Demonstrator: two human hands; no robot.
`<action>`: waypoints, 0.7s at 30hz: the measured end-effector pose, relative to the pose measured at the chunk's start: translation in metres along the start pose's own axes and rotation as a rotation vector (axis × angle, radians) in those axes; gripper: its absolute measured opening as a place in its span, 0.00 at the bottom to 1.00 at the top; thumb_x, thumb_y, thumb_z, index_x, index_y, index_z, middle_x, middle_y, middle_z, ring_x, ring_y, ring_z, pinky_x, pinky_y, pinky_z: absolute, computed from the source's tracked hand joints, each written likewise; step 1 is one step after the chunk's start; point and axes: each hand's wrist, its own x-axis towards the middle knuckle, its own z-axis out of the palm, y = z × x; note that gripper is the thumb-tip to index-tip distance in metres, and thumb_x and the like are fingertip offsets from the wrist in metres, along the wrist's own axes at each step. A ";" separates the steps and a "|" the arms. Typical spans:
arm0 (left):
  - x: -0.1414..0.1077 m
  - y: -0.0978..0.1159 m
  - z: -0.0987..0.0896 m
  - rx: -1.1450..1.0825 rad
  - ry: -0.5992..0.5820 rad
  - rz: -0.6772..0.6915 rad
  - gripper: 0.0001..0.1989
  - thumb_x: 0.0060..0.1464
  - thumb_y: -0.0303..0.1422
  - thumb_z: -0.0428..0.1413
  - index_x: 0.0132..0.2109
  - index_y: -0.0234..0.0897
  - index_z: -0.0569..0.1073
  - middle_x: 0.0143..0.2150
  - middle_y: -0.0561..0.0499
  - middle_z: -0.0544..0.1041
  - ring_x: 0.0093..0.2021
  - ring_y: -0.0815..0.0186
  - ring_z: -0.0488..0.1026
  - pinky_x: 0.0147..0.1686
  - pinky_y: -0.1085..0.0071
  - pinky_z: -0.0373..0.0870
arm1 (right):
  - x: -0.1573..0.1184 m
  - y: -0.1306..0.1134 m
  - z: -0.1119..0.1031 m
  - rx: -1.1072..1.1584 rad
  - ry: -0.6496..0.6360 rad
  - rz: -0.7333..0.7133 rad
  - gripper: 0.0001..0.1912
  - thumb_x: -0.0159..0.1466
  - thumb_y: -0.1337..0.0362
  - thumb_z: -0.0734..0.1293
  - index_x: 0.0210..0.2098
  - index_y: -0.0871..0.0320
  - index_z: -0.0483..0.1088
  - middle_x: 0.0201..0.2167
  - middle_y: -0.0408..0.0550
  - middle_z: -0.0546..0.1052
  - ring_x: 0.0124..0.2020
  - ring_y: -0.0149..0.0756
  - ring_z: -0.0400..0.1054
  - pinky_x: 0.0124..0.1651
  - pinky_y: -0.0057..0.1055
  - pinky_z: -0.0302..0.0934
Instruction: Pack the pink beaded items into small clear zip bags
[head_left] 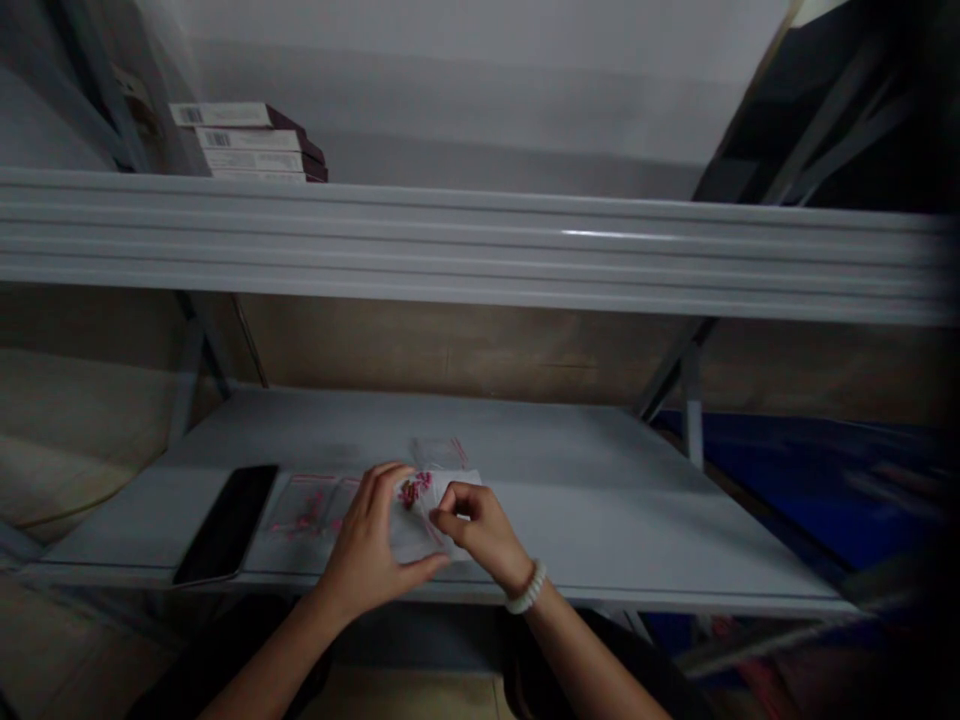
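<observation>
My left hand is open at the front of the grey shelf, thumb and fingers spread around a small heap of red and pink pieces. Those pieces lie by a white sheet and are too small to name. My right hand, with a pale beaded bracelet at the wrist, pinches at the red-lined edge of a clear zip bag between the hands. To the left, another clear zip bag with red pieces lies flat, partly overlapped by a similar one behind my left hand.
A black tablet-like slab lies at the shelf's left front. Behind the hands is a further clear bag. The upper shelf's ridged edge crosses overhead, with several stacked boxes on it. Blue material is at right.
</observation>
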 end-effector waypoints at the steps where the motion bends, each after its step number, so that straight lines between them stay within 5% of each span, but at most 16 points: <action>1: 0.000 0.001 0.001 0.022 0.008 0.030 0.39 0.35 0.40 0.65 0.56 0.38 0.60 0.53 0.41 0.67 0.53 0.53 0.65 0.52 0.59 0.63 | 0.001 0.001 0.001 0.023 -0.015 0.003 0.07 0.49 0.68 0.65 0.18 0.59 0.63 0.17 0.38 0.65 0.22 0.26 0.57 0.29 0.24 0.54; 9: 0.002 -0.002 0.003 0.089 0.029 0.030 0.22 0.42 0.32 0.61 0.47 0.41 0.68 0.45 0.47 0.73 0.47 0.57 0.68 0.49 0.61 0.65 | 0.005 -0.001 0.003 -0.083 0.064 -0.028 0.07 0.49 0.70 0.64 0.17 0.58 0.61 0.16 0.38 0.65 0.21 0.26 0.57 0.27 0.24 0.52; 15: 0.011 -0.023 -0.005 -0.028 0.159 -0.081 0.18 0.46 0.36 0.61 0.45 0.39 0.69 0.43 0.48 0.74 0.45 0.60 0.71 0.47 0.65 0.67 | 0.025 0.011 -0.006 -0.124 0.069 -0.076 0.13 0.59 0.60 0.63 0.21 0.59 0.67 0.19 0.43 0.70 0.23 0.29 0.62 0.29 0.25 0.55; 21: 0.019 -0.047 -0.009 -0.239 0.243 -0.300 0.19 0.48 0.41 0.60 0.46 0.36 0.70 0.46 0.46 0.74 0.48 0.61 0.71 0.51 0.64 0.66 | 0.045 0.040 0.005 -0.645 -0.024 -0.145 0.08 0.57 0.71 0.63 0.31 0.57 0.75 0.32 0.48 0.77 0.32 0.33 0.68 0.38 0.26 0.58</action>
